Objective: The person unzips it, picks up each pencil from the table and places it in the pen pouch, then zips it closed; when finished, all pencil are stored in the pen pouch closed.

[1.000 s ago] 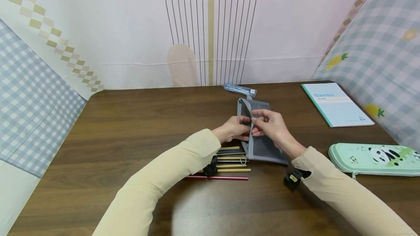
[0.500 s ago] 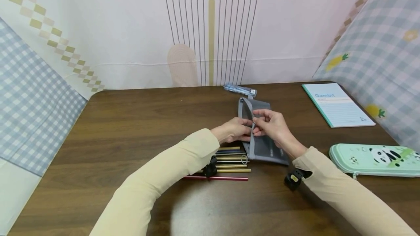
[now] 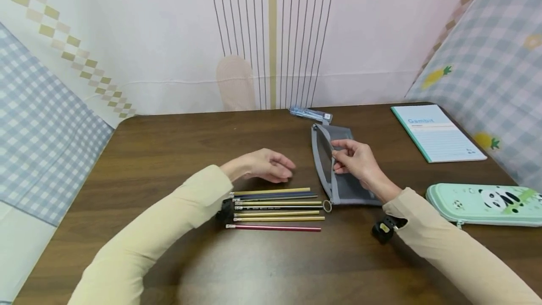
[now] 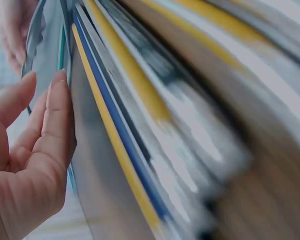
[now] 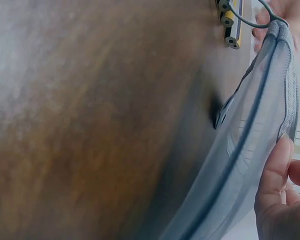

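Note:
A grey mesh zip pouch (image 3: pixel 338 173) lies on the brown table (image 3: pixel 169 145), its long zipped edge facing left. My right hand (image 3: pixel 353 159) pinches its upper edge; in the right wrist view the fingers (image 5: pixel 277 185) hold the mesh pouch (image 5: pixel 250 150). My left hand (image 3: pixel 264 166) hovers with relaxed fingers and holds nothing, just above a row of several pencils (image 3: pixel 277 206), gold, blue and red. In the left wrist view the pencils (image 4: pixel 140 125) run blurred beside the left hand (image 4: pixel 30 150).
A clear blue pen case (image 3: pixel 311 115) lies behind the pouch. A teal-edged notebook (image 3: pixel 436 133) sits at the back right, and a mint panda pencil case (image 3: pixel 487 204) lies at the right edge. Checked fabric panels flank the table on both sides.
My left hand has let go of the pouch and moved left to above the pencils. The right hand still holds the pouch, which has shifted slightly right.

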{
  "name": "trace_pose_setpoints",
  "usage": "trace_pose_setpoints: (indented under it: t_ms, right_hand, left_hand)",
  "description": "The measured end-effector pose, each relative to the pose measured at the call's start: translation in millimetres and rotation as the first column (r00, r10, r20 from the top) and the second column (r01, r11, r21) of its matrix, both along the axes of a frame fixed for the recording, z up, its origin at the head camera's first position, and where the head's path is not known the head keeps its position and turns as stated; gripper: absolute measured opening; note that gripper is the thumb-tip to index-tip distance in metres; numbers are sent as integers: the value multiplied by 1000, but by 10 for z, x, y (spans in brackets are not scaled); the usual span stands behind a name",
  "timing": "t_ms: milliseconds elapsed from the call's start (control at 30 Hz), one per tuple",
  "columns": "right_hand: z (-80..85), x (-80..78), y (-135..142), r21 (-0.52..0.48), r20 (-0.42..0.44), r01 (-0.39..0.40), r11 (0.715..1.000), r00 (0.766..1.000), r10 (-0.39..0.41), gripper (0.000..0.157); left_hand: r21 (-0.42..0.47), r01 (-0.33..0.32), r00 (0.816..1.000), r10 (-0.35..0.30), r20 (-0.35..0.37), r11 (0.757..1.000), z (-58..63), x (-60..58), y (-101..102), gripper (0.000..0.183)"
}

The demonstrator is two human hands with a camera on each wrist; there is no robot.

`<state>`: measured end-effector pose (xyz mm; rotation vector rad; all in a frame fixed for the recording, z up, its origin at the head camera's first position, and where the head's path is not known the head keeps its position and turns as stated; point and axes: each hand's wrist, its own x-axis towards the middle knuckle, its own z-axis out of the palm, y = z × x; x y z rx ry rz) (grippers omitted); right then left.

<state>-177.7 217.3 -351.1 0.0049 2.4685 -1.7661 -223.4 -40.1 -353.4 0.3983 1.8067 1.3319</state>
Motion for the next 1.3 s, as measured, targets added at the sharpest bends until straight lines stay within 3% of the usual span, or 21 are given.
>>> trace_pose_setpoints:
  t_ms: [167,433,600,867,1033,1100,1167,1300]
  right_hand:
    - [24,3,49,2,-7,0,1000,1000,0,39]
    - [58,19,82,-11,-21,2,1000,1000,-3,39]
    - [34,10,66,-5,-16,10,1000,1000,-10,38]
    - [17,21,59,1,-17,3,1000,1000,-3,39]
    - [12,28,43,-5,-23,4,1000,1000,-4,39]
    - [9,30,31,-6,-22,2,1000,1000,-2,39]
    - [7,29,18,-5,-21,-2,1000,1000,2,39]
    - [7,22,-4,-5,-19,-1,1000,1000,0,38]
  left_hand:
    - [-120,96,986,-111,-120,988,-11,35,-283,34]
    - [-185,163,938,-211,-277,969,-27,99,-359,29]
    - [-240,165,896,-247,-369,957,-27,132,-361,23]
    - [-328,140,790,-305,-533,934,-14,156,-363,19]
    - [-368,106,749,-317,-581,924,-11,121,-382,18]
    - [-366,92,758,-303,-577,926,-6,92,-398,18]
    - [-337,77,785,-265,-559,938,-1,56,-412,17]
    - [-214,42,896,-132,-425,976,11,-14,-375,20]
